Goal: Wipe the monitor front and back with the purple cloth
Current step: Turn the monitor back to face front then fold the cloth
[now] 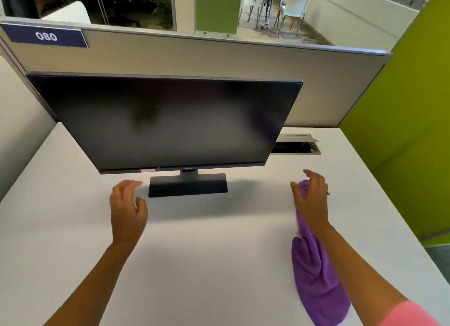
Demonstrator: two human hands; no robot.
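A black monitor (pixel 165 121) stands on its flat base (pixel 188 185) on the white desk (pixel 207 252), its dark screen facing me. My right hand (pixel 311 199) holds the top of the purple cloth (pixel 316 277), which hangs down under my forearm toward the desk. My left hand (pixel 126 204) hovers empty with loosely curled fingers just left of the monitor base, below the screen's lower edge. Neither hand touches the monitor.
A grey partition (pixel 219 57) with a "080" label (pixel 46 36) runs behind the monitor. An open cable hatch (pixel 295 145) sits in the desk at the right of the screen. A green panel (pixel 401 130) bounds the desk's right side.
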